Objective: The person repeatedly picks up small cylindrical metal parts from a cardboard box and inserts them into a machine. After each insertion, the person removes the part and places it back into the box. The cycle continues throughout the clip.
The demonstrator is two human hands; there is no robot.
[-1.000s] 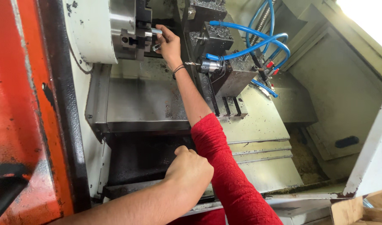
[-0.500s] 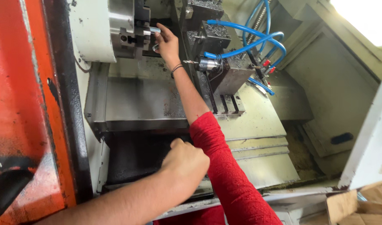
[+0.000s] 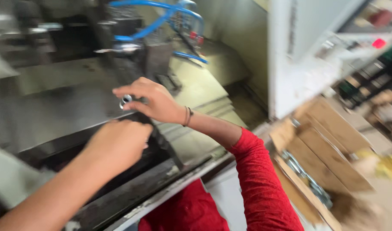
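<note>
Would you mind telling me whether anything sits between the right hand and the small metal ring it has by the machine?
Nothing visible does. The right hand already pinches the small metal ring at its fingertips, in front of the grey machine bed. The left hand is lower and nearer the camera, apart from the ring.

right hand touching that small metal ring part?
Touching. Head view: the right hand pinches the small metal ring between its fingertips, no gap visible despite motion blur.
</note>
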